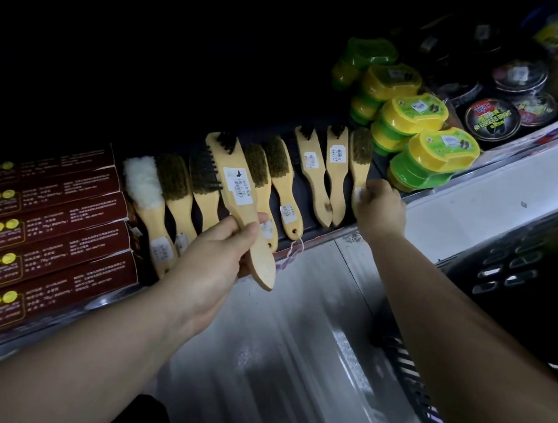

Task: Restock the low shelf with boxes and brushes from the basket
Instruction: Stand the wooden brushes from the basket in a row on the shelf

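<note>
The back of the low shelf [329,233] is lost in darkness. Print on the dark red cardboard boxes [52,227] at its left and on the brushes' white stickers is too blurred to read. My left grip [214,256] curls round the handle of a pale wooden brush with black bristles [236,181], held before the shelved row. My right grip [379,209] pinches the handle end of the rightmost tan-bristled wooden brush [361,151], which lies on the shelf.

At the low shelf [322,243] left, boxes [46,226] are stacked; a brush row [283,178] is laid just right of them, handles frontward. Sponge cases [412,115] are piled right of it, tins [492,118] farther right. One brush [239,188] is held before the row by the left hand [214,256]; the rightmost brush [360,154] is gripped by the right hand [379,209].
</note>
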A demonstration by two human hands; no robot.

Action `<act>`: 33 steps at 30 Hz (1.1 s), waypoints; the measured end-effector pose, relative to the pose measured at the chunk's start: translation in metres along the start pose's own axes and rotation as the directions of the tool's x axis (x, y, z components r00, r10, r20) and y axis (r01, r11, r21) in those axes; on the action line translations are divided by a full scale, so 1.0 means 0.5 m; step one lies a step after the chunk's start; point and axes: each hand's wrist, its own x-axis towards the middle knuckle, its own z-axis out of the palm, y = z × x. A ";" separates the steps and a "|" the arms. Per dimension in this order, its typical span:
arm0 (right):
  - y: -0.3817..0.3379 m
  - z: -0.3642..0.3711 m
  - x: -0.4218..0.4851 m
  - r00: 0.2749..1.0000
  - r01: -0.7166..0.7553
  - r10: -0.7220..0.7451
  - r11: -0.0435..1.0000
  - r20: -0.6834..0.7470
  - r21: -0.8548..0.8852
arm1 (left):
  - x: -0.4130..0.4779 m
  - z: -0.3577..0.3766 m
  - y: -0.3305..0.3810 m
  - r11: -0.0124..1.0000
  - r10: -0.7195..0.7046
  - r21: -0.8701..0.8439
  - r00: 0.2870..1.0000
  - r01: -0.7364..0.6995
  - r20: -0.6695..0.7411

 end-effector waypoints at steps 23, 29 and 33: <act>-0.254 0.054 -0.330 0.635 0.055 -0.495 0.795 0.593 0.604 | -0.029 -0.226 0.069 0.605 0.509 0.775 0.837 -0.183 -0.199; -0.252 0.103 -0.350 0.663 0.320 -0.528 0.840 0.530 0.438 | -0.017 -0.224 0.047 0.348 0.596 0.900 0.803 -0.262 0.003; -0.253 0.108 -0.351 0.661 0.408 -0.566 0.822 0.493 0.398 | -0.007 -0.222 0.038 0.201 0.592 0.954 0.803 -0.224 0.064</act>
